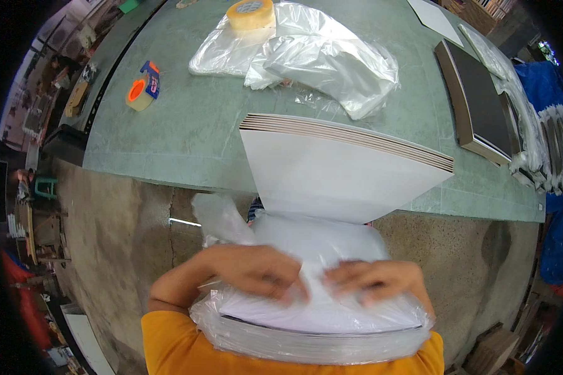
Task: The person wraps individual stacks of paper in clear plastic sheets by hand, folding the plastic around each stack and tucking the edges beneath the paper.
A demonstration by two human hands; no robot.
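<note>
A stack of white boards (pixel 344 175) leans on the near edge of the table, its layered edges facing up. Against my body lies a clear plastic bag (pixel 319 347) around a flat white stack with a dark line along its edge. My left hand (pixel 263 272) is over the plastic, fingers curled down and smeared by motion. Close by on its right, my right hand (pixel 378 278) also bends over the bag, its fingers blurred. Whether either hand pinches the plastic cannot be made out.
On the green table (pixel 187 131) lie a tape dispenser (pixel 144 89), a large tape roll (pixel 251 15) and a pile of clear plastic bags (pixel 331 59). A dark board stack (pixel 475 100) sits at the right beside plastic-wrapped goods (pixel 528 134). Cardboard (pixel 494 350) stands at lower right.
</note>
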